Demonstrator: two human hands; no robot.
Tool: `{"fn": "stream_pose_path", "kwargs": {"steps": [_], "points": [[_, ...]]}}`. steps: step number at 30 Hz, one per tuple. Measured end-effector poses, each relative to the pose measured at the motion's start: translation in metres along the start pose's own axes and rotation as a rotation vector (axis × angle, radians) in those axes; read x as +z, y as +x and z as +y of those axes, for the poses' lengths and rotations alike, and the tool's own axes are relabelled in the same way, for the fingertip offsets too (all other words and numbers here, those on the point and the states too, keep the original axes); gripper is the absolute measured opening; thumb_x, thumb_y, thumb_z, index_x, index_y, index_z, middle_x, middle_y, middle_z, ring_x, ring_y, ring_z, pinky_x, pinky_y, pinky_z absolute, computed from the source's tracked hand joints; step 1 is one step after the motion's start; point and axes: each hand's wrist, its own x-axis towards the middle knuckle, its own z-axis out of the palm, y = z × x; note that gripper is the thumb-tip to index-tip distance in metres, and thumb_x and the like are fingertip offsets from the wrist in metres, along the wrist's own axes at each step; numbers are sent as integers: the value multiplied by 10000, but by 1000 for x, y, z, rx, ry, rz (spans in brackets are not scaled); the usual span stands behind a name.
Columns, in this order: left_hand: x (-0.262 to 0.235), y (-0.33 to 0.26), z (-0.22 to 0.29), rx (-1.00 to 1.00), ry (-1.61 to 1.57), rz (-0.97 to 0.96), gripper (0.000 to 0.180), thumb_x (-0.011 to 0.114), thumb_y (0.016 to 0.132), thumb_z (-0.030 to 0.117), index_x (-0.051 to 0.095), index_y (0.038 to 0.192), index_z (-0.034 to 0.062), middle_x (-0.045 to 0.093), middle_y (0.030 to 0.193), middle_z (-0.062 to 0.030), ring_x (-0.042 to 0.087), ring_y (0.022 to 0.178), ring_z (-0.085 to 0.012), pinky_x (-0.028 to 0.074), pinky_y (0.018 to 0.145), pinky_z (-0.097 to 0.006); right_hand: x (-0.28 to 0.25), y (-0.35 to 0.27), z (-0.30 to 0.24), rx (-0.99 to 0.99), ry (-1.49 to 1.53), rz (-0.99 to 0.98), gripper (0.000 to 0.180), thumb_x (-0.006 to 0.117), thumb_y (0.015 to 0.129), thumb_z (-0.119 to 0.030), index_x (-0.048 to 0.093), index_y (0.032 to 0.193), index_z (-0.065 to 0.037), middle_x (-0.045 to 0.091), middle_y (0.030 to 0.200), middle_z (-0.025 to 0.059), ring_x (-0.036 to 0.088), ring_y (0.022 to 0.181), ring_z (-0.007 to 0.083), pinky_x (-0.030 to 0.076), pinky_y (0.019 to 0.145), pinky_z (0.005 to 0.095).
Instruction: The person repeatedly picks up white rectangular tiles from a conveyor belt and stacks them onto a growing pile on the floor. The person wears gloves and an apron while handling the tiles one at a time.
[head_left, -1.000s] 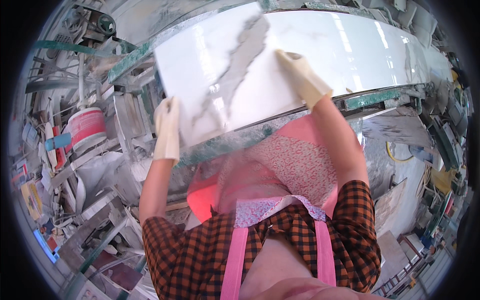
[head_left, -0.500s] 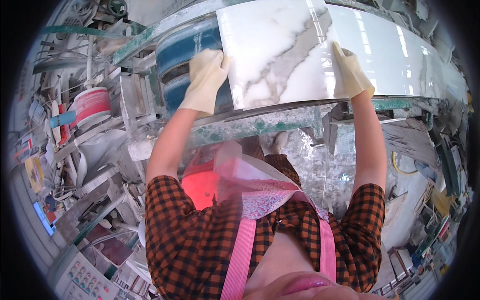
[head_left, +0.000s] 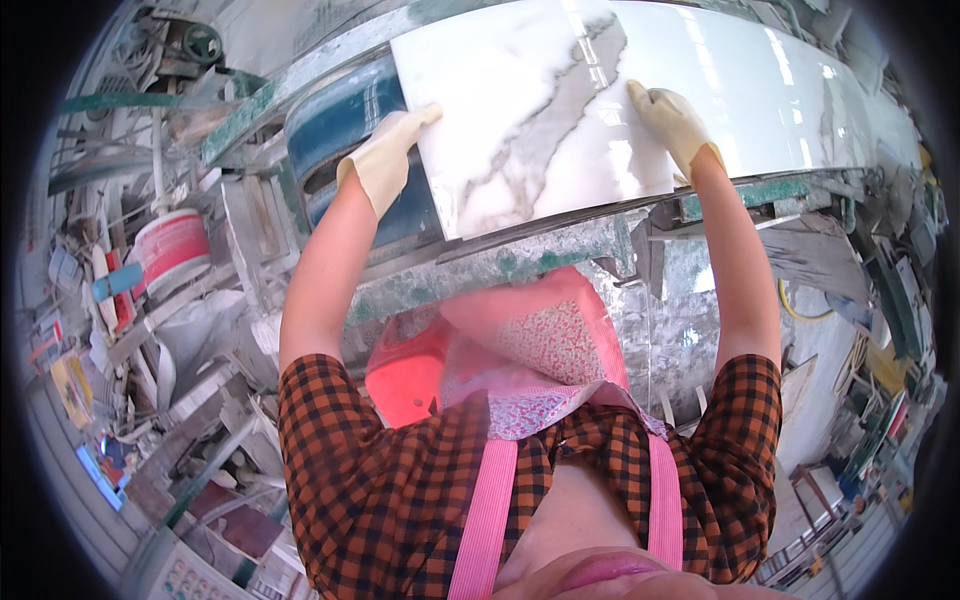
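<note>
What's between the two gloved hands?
A glossy white slab with grey veining lies between the left hand and the right hand, as the head view shows.

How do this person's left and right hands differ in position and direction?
The left hand is mostly over the blue belt, at the left edge of the veined tile; the right hand is near its right edge. The left hand points up and rightward, the right hand up and leftward. Both wear cream gloves.

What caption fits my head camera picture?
Gloved left hand and right hand at opposite edges of a shiny white, grey-veined slab.
</note>
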Motion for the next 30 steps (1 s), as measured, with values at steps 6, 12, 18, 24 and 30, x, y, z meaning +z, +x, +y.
{"fn": "stream_pose_path", "kwargs": {"steps": [6,12,18,24,30], "points": [[24,-18,5,86,-324,121,389,603,884,174,590,1118,-136,659,1082,-186,647,946,-228,492,838,-322,7,-5,-6,-18,-173,108,589,386,980,-474,652,1022,50,637,1019,274,617,922,399,462,864,411],[5,-40,10,125,-324,186,329,626,888,131,580,1103,-113,662,1048,-169,653,897,-205,508,806,-286,21,-17,-16,-75,-237,122,597,378,980,-472,669,968,50,646,968,271,623,902,418,481,841,425],[-56,-91,12,98,-381,349,269,610,901,94,590,1120,-62,662,1058,-149,660,908,-214,534,802,-325,63,-38,-64,-302,-392,7,556,333,995,-420,701,947,-6,669,975,233,644,917,396,490,857,448],[-85,-94,-5,126,-346,413,267,618,916,128,607,1120,-44,665,1057,-133,654,902,-193,528,807,-322,55,-53,-93,-527,-734,-3,449,305,986,-306,681,949,-65,696,932,150,672,856,341,536,735,454],[-89,-90,-26,84,-338,404,295,633,910,127,599,1135,-61,663,1077,-132,653,912,-198,528,810,-316,-24,-74,-79,-331,543,536,532,464,965,-471,658,923,23,689,761,98,651,821,194,522,739,386]]}}
